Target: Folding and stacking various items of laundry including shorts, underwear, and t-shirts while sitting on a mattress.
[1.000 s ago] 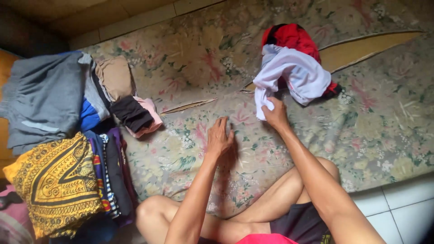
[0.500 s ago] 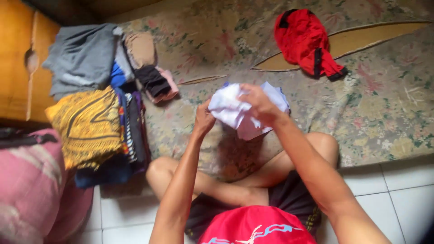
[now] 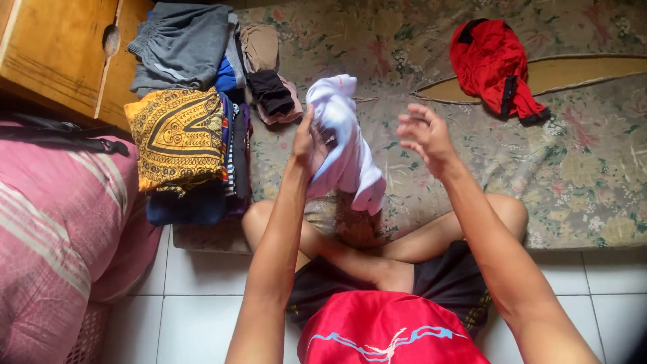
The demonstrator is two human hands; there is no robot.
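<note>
I sit cross-legged on a white tiled floor at the edge of a floral mattress (image 3: 579,175). My left hand (image 3: 309,143) grips a white garment (image 3: 344,138) and holds it up in front of me, the cloth hanging down over my knees. To its right my right hand (image 3: 424,135) is raised with fingers spread and nothing in it, a short way from the white cloth. A crumpled red and black garment (image 3: 495,64) lies on the mattress at the far right.
Folded clothes sit in piles at the left of the mattress: a yellow patterned cloth (image 3: 176,135), grey shorts (image 3: 180,44), dark items (image 3: 269,91). A wooden cabinet (image 3: 57,50) stands at far left. A pink striped bag (image 3: 60,236) fills the left foreground.
The white garment came off the red one and toward me, first bunched in both hands. Now only my left hand holds it up and my right hand has let go.
</note>
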